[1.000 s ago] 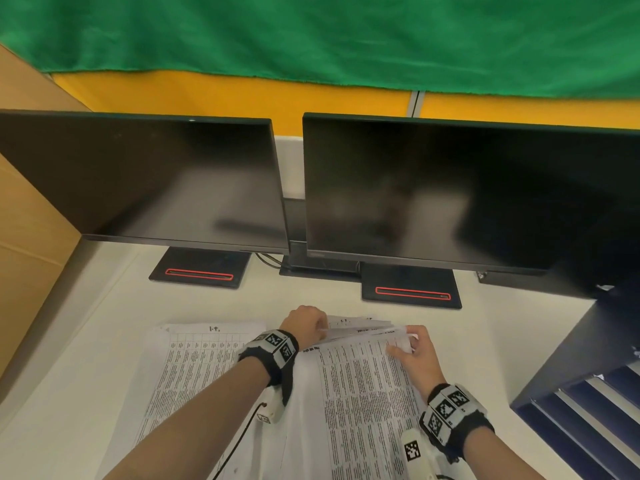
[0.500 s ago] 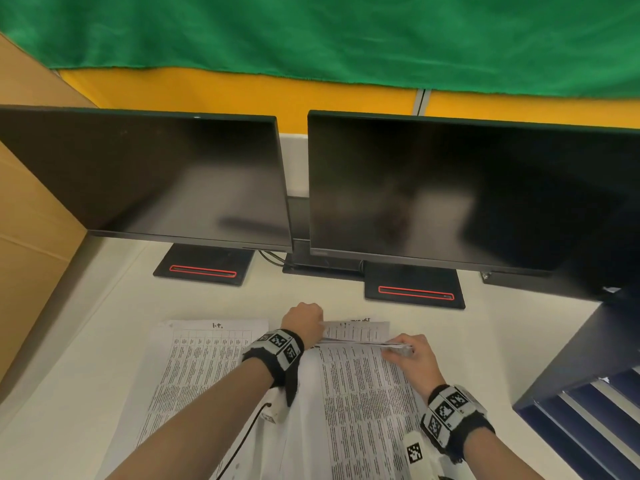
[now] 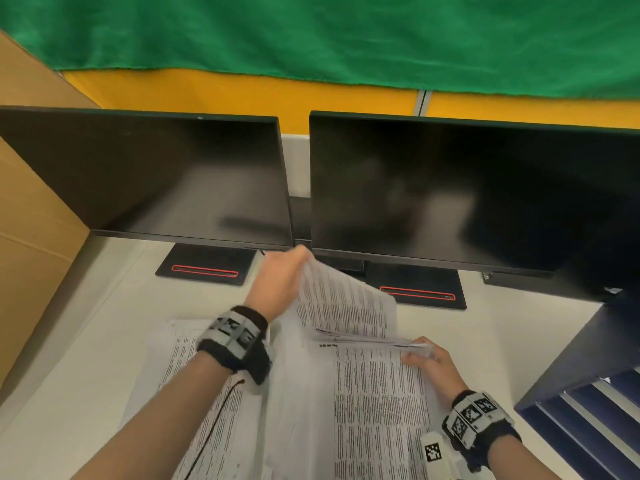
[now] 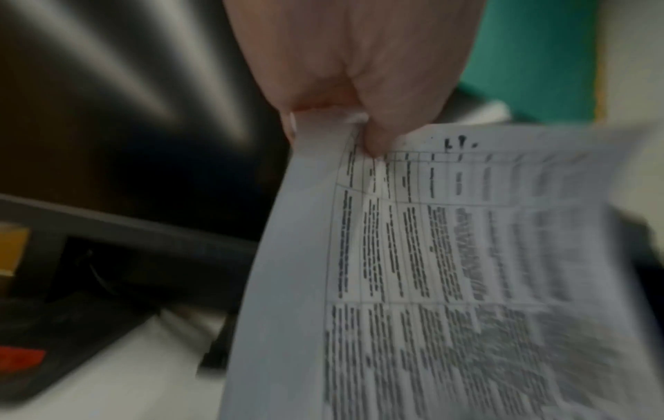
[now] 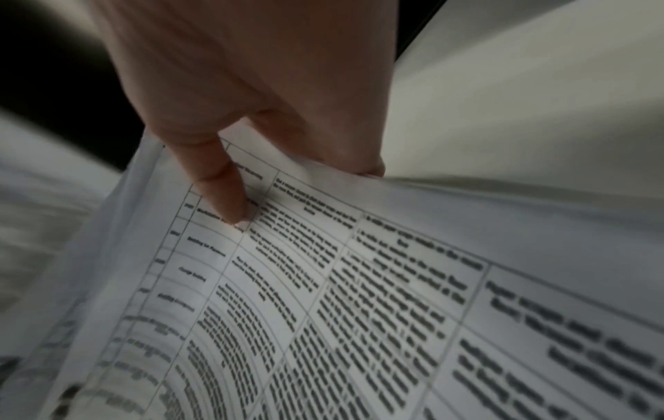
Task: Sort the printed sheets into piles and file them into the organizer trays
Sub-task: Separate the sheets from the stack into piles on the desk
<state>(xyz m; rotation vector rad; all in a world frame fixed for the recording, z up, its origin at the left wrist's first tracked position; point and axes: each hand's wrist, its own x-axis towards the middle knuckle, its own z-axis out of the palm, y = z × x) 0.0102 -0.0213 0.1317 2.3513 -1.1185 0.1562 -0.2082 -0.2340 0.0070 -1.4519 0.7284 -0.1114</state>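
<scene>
My left hand (image 3: 300, 255) pinches the top corner of a printed sheet (image 3: 343, 306) and holds it raised and tilted in front of the monitors. The left wrist view shows finger and thumb (image 4: 373, 142) closed on that sheet (image 4: 431, 270). My right hand (image 3: 417, 353) grips the far right corner of a few sheets lifted off the right pile (image 3: 377, 410). In the right wrist view one finger (image 5: 230, 199) lies on the printed page (image 5: 359, 298) and the others curl under its edge. A second pile (image 3: 187, 368) lies flat under my left forearm.
Two dark monitors (image 3: 156, 178) (image 3: 467, 202) on black stands (image 3: 207, 268) stand close behind the papers. The dark blue organizer trays (image 3: 588, 420) are at the right edge. A cardboard panel (image 3: 31, 209) walls the left side. The white desk (image 3: 86, 334) shows left of the piles.
My left hand has risen from the pile toward the monitors, lifting a sheet by its top corner. My right hand stays at the pile's far right corner.
</scene>
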